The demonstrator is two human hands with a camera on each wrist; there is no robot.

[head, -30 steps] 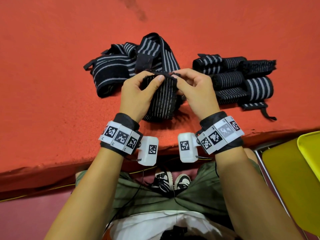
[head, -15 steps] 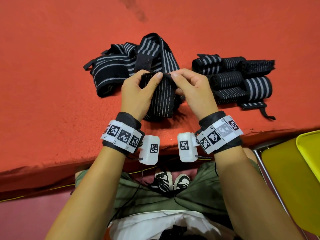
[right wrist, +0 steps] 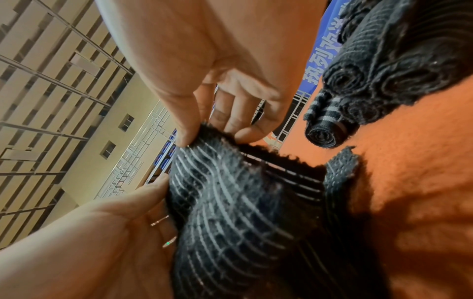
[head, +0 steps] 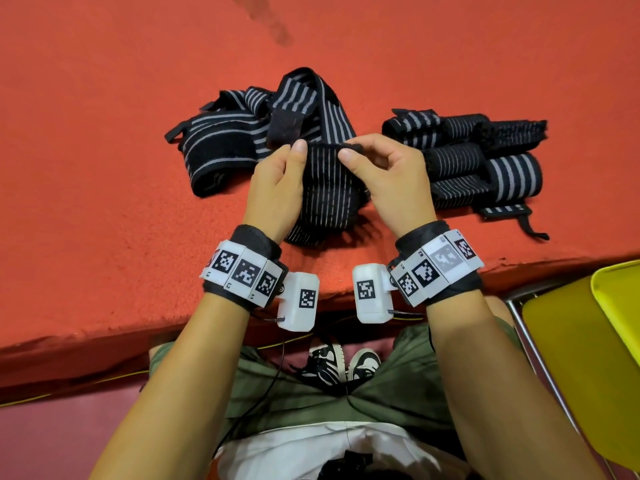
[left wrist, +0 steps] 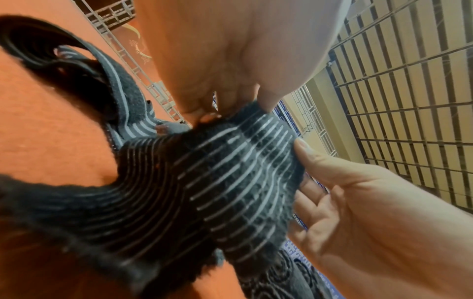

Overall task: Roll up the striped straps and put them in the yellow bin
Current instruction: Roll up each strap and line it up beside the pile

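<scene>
Both hands pinch the top edge of one strap (head: pixel 325 188), held up off the red cloth (head: pixel 104 168). The left hand (head: pixel 277 188) clamps thumb over the left corner with its fingers behind; the right hand (head: pixel 391 181) clamps thumb and forefinger on the right corner. Below the fingertips the strap hangs down and its tail lies bunched on the cloth.

The step looks like starting the roll. To do it well, keep the edge taut and level between the two thumbs, fold it tightly over, then turn both hands evenly so the stripes stay in line and the roll does not cone.

Beyond the left fingers lie loose straps (head: pixel 242 140); beyond the right fingers, a stack of rolls (head: pixel 485 161). The bin (head: pixel 616 299) sits behind the right wrist, well apart.
</scene>
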